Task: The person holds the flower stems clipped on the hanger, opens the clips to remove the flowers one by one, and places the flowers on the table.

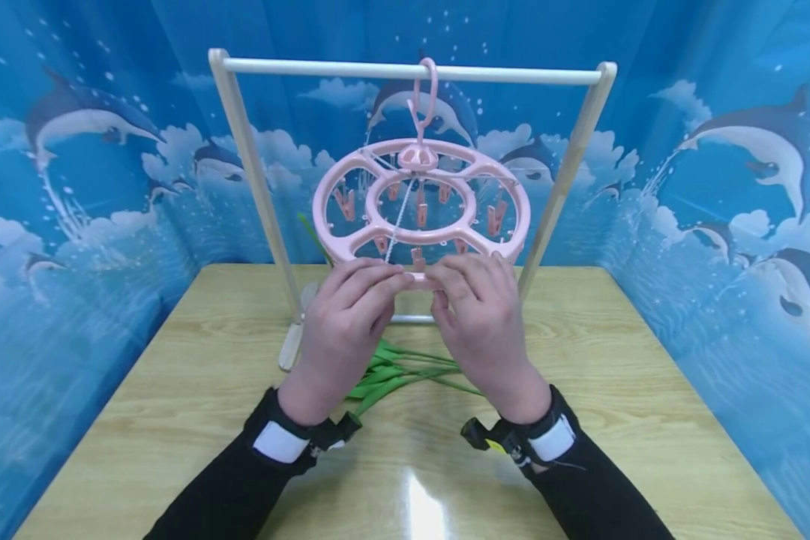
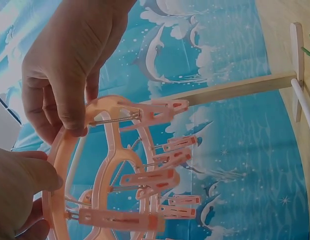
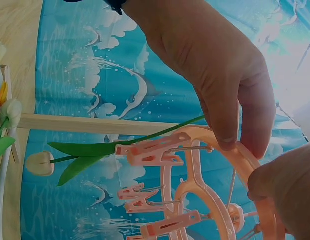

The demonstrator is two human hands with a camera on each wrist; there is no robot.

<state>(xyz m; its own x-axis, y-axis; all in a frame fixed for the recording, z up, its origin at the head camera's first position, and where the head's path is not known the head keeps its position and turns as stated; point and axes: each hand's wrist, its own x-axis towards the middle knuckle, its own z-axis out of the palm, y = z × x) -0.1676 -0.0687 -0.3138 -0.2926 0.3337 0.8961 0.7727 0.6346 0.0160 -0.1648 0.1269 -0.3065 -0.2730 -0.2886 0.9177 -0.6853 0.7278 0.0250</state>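
Note:
A pink oval clip hanger [image 1: 523,206] hangs by its hook from a white rail. My left hand [image 1: 344,322] grips its near rim between thumb and fingers, and my right hand [image 1: 482,322] pinches the same rim a little to the right. Pink clothespins [image 1: 421,215] dangle below the frame. In the right wrist view, a white tulip [image 3: 40,163] points downward by the hanger's left side, its green leaves [image 3: 85,150] against a clothespin [image 3: 155,150]; whether the clothespin grips the stem I cannot tell. The hands partly hide the near rim.
The stand's wooden posts [image 1: 255,154] rise on both sides under the white rail [image 1: 513,75]. Flowers with green stems [image 1: 432,369] lie on the wooden table [image 1: 148,420] beneath the hanger. A blue dolphin-print curtain [image 1: 108,247] surrounds the table.

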